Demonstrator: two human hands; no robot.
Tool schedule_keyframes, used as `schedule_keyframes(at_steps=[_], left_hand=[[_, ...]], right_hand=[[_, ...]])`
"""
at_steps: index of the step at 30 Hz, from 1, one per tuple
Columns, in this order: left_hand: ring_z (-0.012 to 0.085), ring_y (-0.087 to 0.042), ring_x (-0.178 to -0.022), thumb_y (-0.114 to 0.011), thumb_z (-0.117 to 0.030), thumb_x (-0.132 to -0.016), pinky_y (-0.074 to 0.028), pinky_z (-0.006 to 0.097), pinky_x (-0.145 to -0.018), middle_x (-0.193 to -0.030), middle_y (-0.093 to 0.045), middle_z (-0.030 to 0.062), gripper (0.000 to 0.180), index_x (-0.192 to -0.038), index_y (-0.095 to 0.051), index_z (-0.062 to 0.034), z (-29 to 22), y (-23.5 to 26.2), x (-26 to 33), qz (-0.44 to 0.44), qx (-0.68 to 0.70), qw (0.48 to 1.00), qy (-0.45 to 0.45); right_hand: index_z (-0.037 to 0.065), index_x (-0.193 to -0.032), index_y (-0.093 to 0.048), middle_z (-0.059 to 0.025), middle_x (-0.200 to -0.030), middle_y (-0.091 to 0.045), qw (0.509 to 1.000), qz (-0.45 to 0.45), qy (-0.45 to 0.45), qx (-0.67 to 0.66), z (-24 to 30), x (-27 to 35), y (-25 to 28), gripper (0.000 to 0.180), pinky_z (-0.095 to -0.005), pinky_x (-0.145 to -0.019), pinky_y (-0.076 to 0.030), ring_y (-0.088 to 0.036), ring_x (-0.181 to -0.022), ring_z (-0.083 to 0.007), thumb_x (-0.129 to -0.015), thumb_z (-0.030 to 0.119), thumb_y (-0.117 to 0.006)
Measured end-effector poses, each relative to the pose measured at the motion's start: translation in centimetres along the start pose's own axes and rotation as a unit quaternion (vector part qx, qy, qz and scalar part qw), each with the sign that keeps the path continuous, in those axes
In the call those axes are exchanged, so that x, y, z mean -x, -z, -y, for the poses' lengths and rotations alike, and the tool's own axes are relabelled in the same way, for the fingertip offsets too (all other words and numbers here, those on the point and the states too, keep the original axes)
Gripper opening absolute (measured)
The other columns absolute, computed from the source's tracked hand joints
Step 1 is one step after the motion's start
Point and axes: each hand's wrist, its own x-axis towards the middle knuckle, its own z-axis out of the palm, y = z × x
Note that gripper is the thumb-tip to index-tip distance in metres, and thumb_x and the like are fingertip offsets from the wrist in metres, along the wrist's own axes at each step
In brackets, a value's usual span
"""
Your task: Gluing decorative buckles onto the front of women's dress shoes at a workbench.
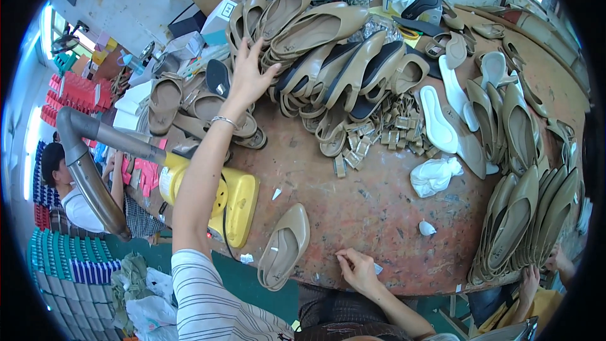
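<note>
My left hand (249, 77) reaches to the far side of the table with fingers spread, at the edge of a heap of beige pointed flats (322, 28). Its fingertips overlap the shoes there, and I cannot tell whether they touch. My right hand (360, 269) rests at the near table edge with fingers curled together; anything inside them is hidden. A small white scrap (378, 268) lies beside it. Between my arms, a single beige slingback flat (285, 244) lies at the table edge, its toe pointing away from me.
A yellow box with a grey pipe (243, 205) stands at the left under my forearm. Beige bows (394, 129), white insoles (437, 120) and a crumpled white bag (435, 177) lie mid-right. Stacked flats (524, 224) fill the right edge, near another person's hands (530, 284). A person (82, 196) sits left.
</note>
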Motion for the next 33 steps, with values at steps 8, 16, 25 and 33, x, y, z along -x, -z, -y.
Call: schedule_keyframes(at_steps=[8, 16, 25, 33], left_hand=[[0.0308, -0.059, -0.109, -0.068, -0.042, -0.077, -0.042, 0.036, -0.096, -0.116, -0.063, 0.0192, 0.058, -0.119, -0.061, -0.0036, 1.8, -4.1, -5.7, 0.062, 0.154, 0.964, 0.209], [0.0205, -0.057, -0.108, -0.062, -0.027, -0.083, -0.042, 0.031, -0.093, -0.119, -0.061, 0.0121, 0.048, -0.124, -0.057, -0.0045, 6.1, -7.2, -5.3, 0.078, 0.191, 0.919, 0.335], [0.0344, -0.057, -0.11, -0.045, -0.015, -0.095, -0.056, 0.051, -0.075, -0.118, -0.059, 0.0134, 0.034, -0.126, -0.054, -0.0045, 7.1, -3.4, -2.7, 0.026, 0.227, 0.913, 0.338], [0.0299, -0.065, -0.083, -0.037, 0.001, -0.087, -0.061, 0.039, -0.064, -0.107, -0.059, 0.0178, 0.035, -0.115, -0.056, 0.0077, -4.1, 7.2, 4.1, 0.105, 0.366, 0.853, 0.357]], right_hand=[[0.0, -0.092, -0.063, -0.0157, -0.078, -0.064, 0.998, -0.018, 0.047, 0.027, 0.3, 0.1, 0.0, 0.01, -0.0333, -0.057, -0.052, -0.066, -0.065, -0.0275, -0.083, 0.0, -0.063], [0.001, -0.091, -0.061, -0.0141, -0.08, -0.065, 0.996, -0.012, 0.081, 0.029, 0.0, 0.0, 0.3, 0.01, -0.0333, -0.057, -0.052, -0.066, -0.067, -0.0274, -0.082, 0.001, -0.063], [0.002, -0.091, -0.061, -0.0153, -0.079, -0.063, 0.994, 0.005, 0.109, 0.015, -0.4, 0.7, 0.0, 0.008, -0.0353, -0.06, -0.052, -0.065, -0.07, -0.0301, -0.083, 0.002, -0.061], [0.002, -0.096, -0.063, -0.0134, -0.077, -0.065, 0.996, -0.02, 0.083, -0.025, -0.9, 0.8, 0.6, 0.011, -0.034, -0.058, -0.051, -0.066, -0.066, -0.0258, -0.086, 0.005, -0.061]])
